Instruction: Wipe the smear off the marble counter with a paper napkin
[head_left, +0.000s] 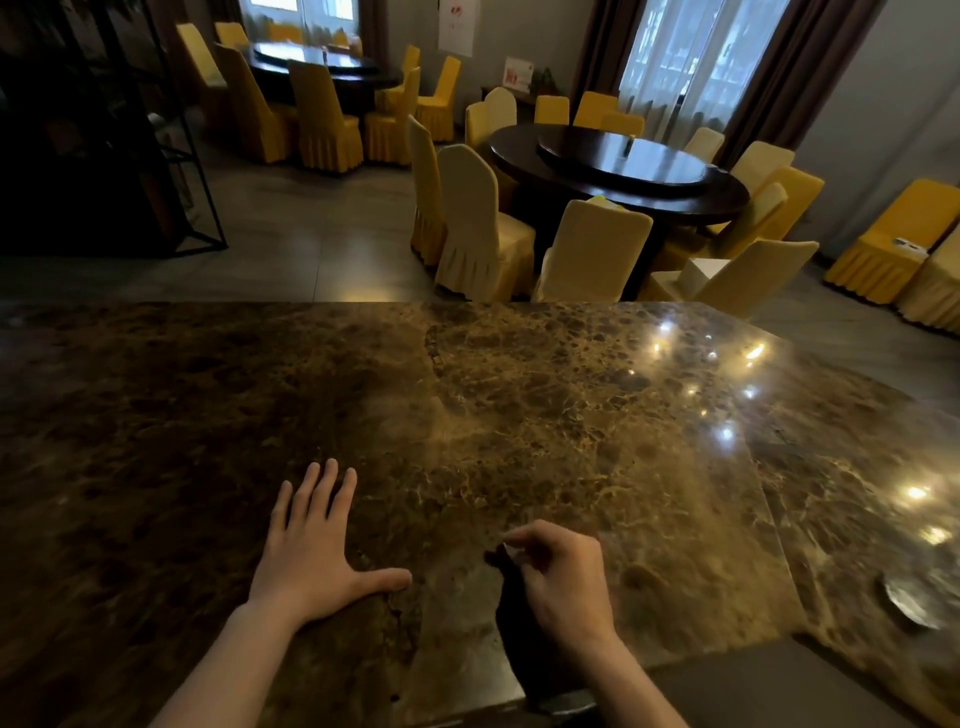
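Observation:
The brown marble counter (519, 395) fills the lower half of the head view. A pale hazy patch (410, 421) lies on its middle, beyond my hands. My left hand (317, 556) rests flat on the stone with fingers spread and nothing in it. To its right, my right hand (558, 577) hovers just over the surface, fingers curled and thumb and forefinger pinched together. A dark shape (514, 623) sits under that hand; I cannot tell whether it is a shadow or an object. No paper napkin is visible.
A round glass dish (911, 605) sits near the counter's right front edge. Ceiling lights glare off the right part of the counter. Beyond the far edge stand round dark dining tables (623, 166) ringed with yellow-covered chairs (483, 228).

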